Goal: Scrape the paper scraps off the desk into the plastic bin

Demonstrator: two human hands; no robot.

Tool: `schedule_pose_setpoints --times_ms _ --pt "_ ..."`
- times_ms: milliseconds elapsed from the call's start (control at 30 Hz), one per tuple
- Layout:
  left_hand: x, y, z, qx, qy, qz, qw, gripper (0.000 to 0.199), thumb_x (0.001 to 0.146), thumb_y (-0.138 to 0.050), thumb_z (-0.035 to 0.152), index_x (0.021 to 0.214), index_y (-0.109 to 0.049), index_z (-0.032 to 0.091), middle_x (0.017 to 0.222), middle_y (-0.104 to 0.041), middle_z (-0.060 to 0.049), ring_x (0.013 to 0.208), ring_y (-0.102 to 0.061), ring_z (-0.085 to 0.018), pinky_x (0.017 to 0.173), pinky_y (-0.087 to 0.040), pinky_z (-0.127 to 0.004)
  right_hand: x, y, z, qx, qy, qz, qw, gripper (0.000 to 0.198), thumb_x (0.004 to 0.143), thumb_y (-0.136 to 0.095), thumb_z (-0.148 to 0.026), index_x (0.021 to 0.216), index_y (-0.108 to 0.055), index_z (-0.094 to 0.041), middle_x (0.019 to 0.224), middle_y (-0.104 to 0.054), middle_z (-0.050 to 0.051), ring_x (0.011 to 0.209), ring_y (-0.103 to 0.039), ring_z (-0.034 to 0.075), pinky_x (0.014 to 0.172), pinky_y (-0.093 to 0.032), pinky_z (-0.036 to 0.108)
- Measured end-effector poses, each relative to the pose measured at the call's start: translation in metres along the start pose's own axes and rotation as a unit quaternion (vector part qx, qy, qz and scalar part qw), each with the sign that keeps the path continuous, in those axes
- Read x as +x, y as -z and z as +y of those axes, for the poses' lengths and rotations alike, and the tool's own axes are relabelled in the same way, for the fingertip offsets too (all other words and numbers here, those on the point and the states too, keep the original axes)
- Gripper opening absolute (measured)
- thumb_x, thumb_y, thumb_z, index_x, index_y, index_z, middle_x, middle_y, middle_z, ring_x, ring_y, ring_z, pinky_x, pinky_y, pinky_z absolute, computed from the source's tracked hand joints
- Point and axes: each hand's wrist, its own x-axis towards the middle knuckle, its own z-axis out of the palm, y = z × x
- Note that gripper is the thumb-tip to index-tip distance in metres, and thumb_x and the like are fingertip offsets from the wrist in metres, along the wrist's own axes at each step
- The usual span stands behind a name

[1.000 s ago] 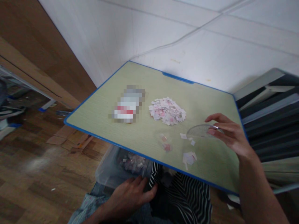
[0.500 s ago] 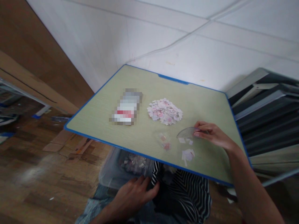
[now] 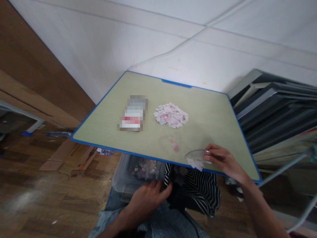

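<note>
In the head view my right hand pinches a clear half-round protractor low over the table's near edge. Its curved side lies behind a few white paper scraps, which reach the blue rim. My left hand grips the edge of a black-and-white striped cloth bag below the table; its mouth sits under the scraps. A heap of small pale pink and white paper pieces lies mid-table. Nearer to me is a thin clear piece of plastic with pinkish bits.
The pale green tabletop has a blue rim and stands against a white wall. A blurred-out rectangular item lies on its left. Below, a clear plastic bin holds small packets. Dark folded panels lean at the right.
My right hand has drawn the protractor toward me, bringing the loose scraps together at the table's near edge. My left hand stays at the striped bag. The view has shifted slightly.
</note>
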Motion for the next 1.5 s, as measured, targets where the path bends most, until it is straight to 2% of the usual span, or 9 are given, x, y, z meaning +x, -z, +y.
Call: schedule_pose_setpoints --times_ms 300,467,600,767,833,1000,1167,1367,1500 --pt "0.002 0.002 -0.001 -0.018 0.008 -0.014 1.000 0.051 0.082 -0.042 0.006 0.130 -0.029 0.019 0.100 -0.056 -0.012 0.083 -0.058 -0.022 0.060 -0.050 -0.031 -0.014 -0.008 -0.007 0.000 -0.011 0.015 1.000 0.029 0.081 -0.050 -0.036 0.063 -0.061 -0.017 0.071 -0.056 0.004 0.067 -0.055 0.014 0.059 -0.045 0.026" --pt "0.002 -0.002 0.000 -0.015 0.018 -0.006 1.000 0.052 0.082 -0.041 0.007 0.131 -0.029 0.022 0.101 -0.056 -0.011 0.084 -0.058 -0.021 0.062 -0.049 -0.030 -0.019 -0.010 -0.009 0.046 -0.021 0.029 0.998 0.028 0.079 -0.052 -0.037 0.063 -0.063 -0.017 0.070 -0.057 0.004 0.066 -0.055 0.014 0.056 -0.044 0.025" --pt "0.002 -0.001 0.000 -0.018 0.017 -0.002 1.000 0.052 0.082 -0.042 0.008 0.131 -0.029 0.020 0.100 -0.056 -0.012 0.084 -0.058 -0.022 0.062 -0.049 -0.030 -0.023 -0.005 -0.008 0.080 -0.039 0.082 0.993 0.028 0.076 -0.055 -0.040 0.063 -0.064 -0.016 0.068 -0.056 0.004 0.061 -0.053 0.013 0.052 -0.043 0.024" --pt "0.003 0.001 0.000 -0.019 0.018 -0.003 1.000 0.048 0.083 -0.042 0.008 0.129 -0.031 0.020 0.100 -0.056 -0.011 0.082 -0.058 -0.022 0.060 -0.049 -0.031 -0.026 0.000 0.003 0.031 -0.074 0.133 0.988 0.026 0.076 -0.056 -0.038 0.063 -0.065 -0.017 0.069 -0.058 0.004 0.066 -0.054 0.014 0.058 -0.044 0.025" --pt "0.002 0.001 -0.001 -0.017 0.018 -0.005 1.000 0.049 0.083 -0.043 0.009 0.130 -0.031 0.020 0.100 -0.056 -0.011 0.083 -0.058 -0.022 0.061 -0.048 -0.030 -0.025 0.000 0.009 -0.003 -0.090 0.164 0.982 0.027 0.076 -0.055 -0.038 0.063 -0.065 -0.017 0.066 -0.057 0.003 0.062 -0.053 0.014 0.056 -0.043 0.025" --pt "0.002 -0.002 0.000 -0.011 0.019 0.000 1.000 0.050 0.083 -0.044 0.010 0.130 -0.030 0.020 0.100 -0.056 -0.011 0.083 -0.058 -0.021 0.060 -0.048 -0.030 -0.009 -0.009 0.012 -0.083 -0.105 0.240 0.961 0.031 0.077 -0.052 -0.036 0.055 -0.061 -0.016 0.054 -0.050 0.000 0.053 -0.049 0.013 0.049 -0.039 0.026" --pt "0.001 -0.005 0.000 -0.008 0.023 0.005 1.000 0.051 0.083 -0.045 0.011 0.130 -0.030 0.022 0.100 -0.056 -0.010 0.082 -0.057 -0.021 0.060 -0.048 -0.029 0.020 -0.027 -0.006 -0.103 -0.089 0.247 0.959 0.035 0.077 -0.049 -0.033 0.046 -0.052 -0.016 0.047 -0.043 -0.001 0.045 -0.043 0.010 0.045 -0.034 0.024" --pt "0.002 -0.002 0.000 -0.010 0.018 0.008 1.000 0.049 0.083 -0.044 0.010 0.130 -0.030 0.021 0.100 -0.056 -0.010 0.082 -0.057 -0.020 0.060 -0.048 -0.028 0.048 -0.054 -0.030 -0.094 -0.106 0.246 0.959 0.036 0.075 -0.046 -0.030 0.042 -0.038 -0.018 0.047 -0.037 -0.002 0.043 -0.037 0.008 0.045 -0.027 0.023" --pt "0.002 -0.002 0.001 -0.007 0.019 0.013 1.000 0.048 0.084 -0.043 0.012 0.130 -0.030 0.020 0.098 -0.056 -0.010 0.080 -0.057 -0.021 0.058 -0.048 -0.029 0.060 -0.070 -0.044 -0.087 -0.106 0.232 0.963 0.035 0.074 -0.045 -0.030 0.042 -0.035 -0.018 0.048 -0.035 -0.002 0.044 -0.036 0.009 0.046 -0.026 0.024"
